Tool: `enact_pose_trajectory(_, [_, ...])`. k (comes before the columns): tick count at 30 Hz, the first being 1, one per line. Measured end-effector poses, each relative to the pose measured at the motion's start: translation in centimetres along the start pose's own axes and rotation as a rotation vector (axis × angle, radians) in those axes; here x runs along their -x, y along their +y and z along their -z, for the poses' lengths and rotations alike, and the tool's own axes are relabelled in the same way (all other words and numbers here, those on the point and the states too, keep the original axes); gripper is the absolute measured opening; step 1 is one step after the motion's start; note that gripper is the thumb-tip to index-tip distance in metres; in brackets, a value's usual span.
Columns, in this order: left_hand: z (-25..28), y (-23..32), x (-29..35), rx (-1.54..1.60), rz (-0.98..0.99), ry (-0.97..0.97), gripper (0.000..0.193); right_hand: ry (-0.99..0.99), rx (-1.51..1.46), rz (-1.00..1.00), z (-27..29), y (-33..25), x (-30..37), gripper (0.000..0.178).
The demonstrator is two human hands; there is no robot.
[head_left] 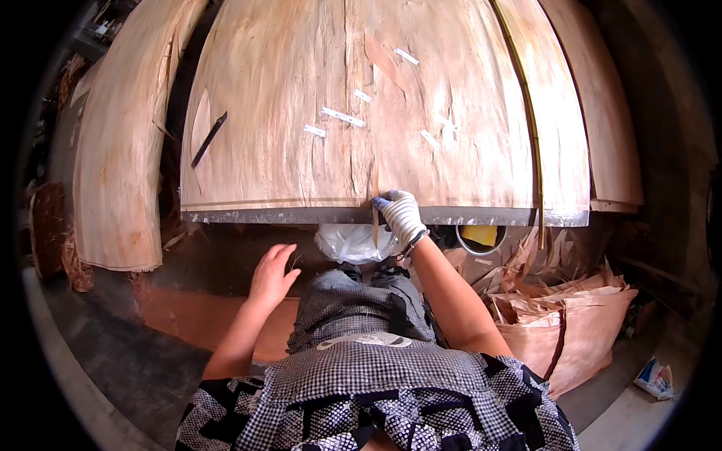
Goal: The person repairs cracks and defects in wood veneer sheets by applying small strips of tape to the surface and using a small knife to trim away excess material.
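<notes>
A large pale wood veneer sheet (263,165) lies on a table in front of me, grain running away from me, with cracks and several short white tape pieces (343,116) on it. At its near edge my right hand (400,214), in a striped white and blue glove, pinches a narrow veneer strip (375,177). The strip lies partly on the sheet and hangs below the table edge. My left hand (272,278) is bare and held in the air left of my lap, fingers stretched out, touching nothing. A dark, slim tool (209,140) rests on the sheet's left side.
More veneer stands left (113,165) and right (602,113) of the sheet. A long thin stick (529,113) lies along its right side. Below the table edge are a clear plastic bag (353,244) and a round container (481,239). A veneer-wrapped bundle of scraps (579,323) stands at right.
</notes>
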State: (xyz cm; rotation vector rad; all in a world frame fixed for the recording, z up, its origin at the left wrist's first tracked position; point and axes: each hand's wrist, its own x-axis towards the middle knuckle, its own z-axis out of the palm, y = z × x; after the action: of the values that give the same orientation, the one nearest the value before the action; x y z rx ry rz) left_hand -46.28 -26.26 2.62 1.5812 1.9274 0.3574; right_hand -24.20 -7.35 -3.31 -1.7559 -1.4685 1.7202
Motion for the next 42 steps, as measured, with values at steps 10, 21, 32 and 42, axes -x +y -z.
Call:
enact_pose_trajectory(10, [-2.3, 7.8, -14.1, -0.256, -0.627, 0.074, 0.045, -0.051, 0.025, -0.051, 0.5, 0.6, -1.6, 0.025])
enact_pose_trajectory(21, [-2.8, 6.2, -16.4, -0.365, -0.736, -0.199, 0.048, -0.02, -0.364, -0.159, -1.1, 3.2, 3.6, 0.017])
enact_pose_trajectory(32, [-2.5, 4.9, -17.0, -0.457, -0.782, -0.25, 0.059, -0.033, -0.339, -0.235, -0.5, 1.4, 4.6, 0.015])
enact_pose_trajectory(42, [-2.1, 5.2, -17.1, -0.408, -0.849, -0.28, 0.055, -0.013, -0.344, -0.226, -1.7, 2.9, 4.1, 0.018])
